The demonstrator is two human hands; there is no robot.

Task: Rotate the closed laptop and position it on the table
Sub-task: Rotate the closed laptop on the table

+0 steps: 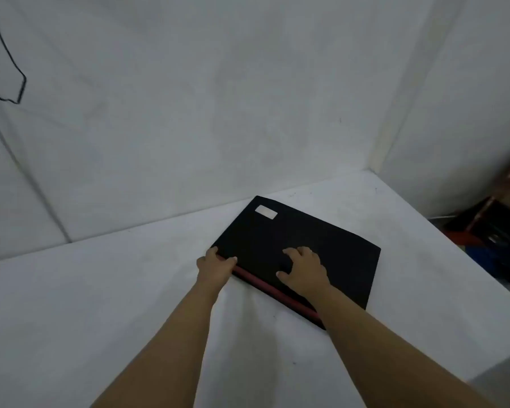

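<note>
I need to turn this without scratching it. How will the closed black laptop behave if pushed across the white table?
The closed black laptop looks rigid and flat, so it probably pivots as one piece. On the smooth white table it likely slides easily. The left hand at its corner suggests edge grip helps steer.

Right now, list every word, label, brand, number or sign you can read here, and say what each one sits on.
No text is legible anywhere in this view.
Pale rectangular label near the far corner of the closed black laptop: too blurred to read, if it bears text at all.
White table, walls and dark cord: no writing visible.
</note>
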